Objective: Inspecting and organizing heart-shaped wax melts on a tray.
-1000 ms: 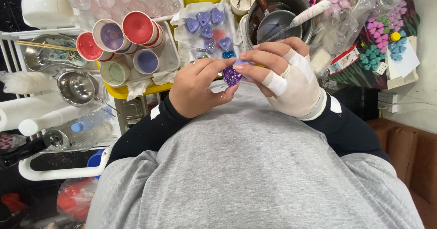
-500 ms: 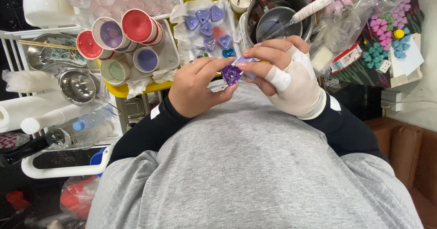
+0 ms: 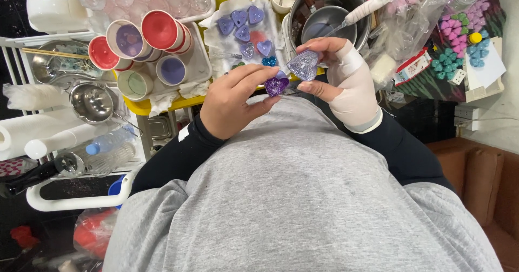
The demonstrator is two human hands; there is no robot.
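The left hand (image 3: 232, 107) pinches a dark purple glitter heart (image 3: 276, 85) at its fingertips. The bandaged right hand (image 3: 346, 80), at three o'clock, pinches a paler heart-shaped piece (image 3: 303, 65), possibly a mould. A red-and-white packet (image 3: 412, 66) lies farther toward three.

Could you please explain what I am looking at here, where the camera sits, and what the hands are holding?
The camera is worn on a person's head and looks down over a grey top at two bare hands; there is no machine. The left hand pinches a dark purple glitter heart. The right hand, wrapped in a pale bandage, holds a paler glitter heart. Beyond them a yellow table carries more purple hearts on a white cloth, round cups of coloured wax, and a metal pot.
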